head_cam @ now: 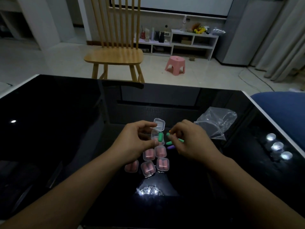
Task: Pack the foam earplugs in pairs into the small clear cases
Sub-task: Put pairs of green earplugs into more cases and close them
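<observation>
Glossy black table (66, 129) before wooden chair (115, 47); left hand (137, 142) pinches open case (158, 134), right hand (189, 139) pinches green earplug (168, 134)

left hand (137, 139) and right hand (191, 141): fingers curled, pinching.

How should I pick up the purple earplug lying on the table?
Pinch the purple earplug across its long sides, coming from above. It lies flat on the black table, a green earplug sits close beside it, and the right hand hovers over it.
</observation>
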